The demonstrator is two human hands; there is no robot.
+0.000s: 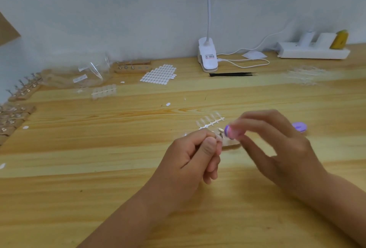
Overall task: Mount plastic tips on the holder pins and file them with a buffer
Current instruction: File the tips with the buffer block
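No legible text. Dark print on the lamp clip (209, 57) and white bag labels (80, 78): too blurred to read.

Bare forearms (138, 214) run to a bare left grip (190, 160) and right grip (277, 148).

Clip lamp (207, 55) sits at the back of the table (79, 168) by the wall, with tweezers (231, 74) just in front of it. Left of the lamp: sticker sheet (159, 74), then a holder block (133, 67), then plastic bags (83, 73). More holder blocks (23, 91) run down the left edge. Power strip (313, 49) is back right. The strip of tips (211, 123) lies mid-table, just behind the tip (219, 138) pinched in the left hand (196, 158) and the buffer (229, 132) in the right hand (277, 142).
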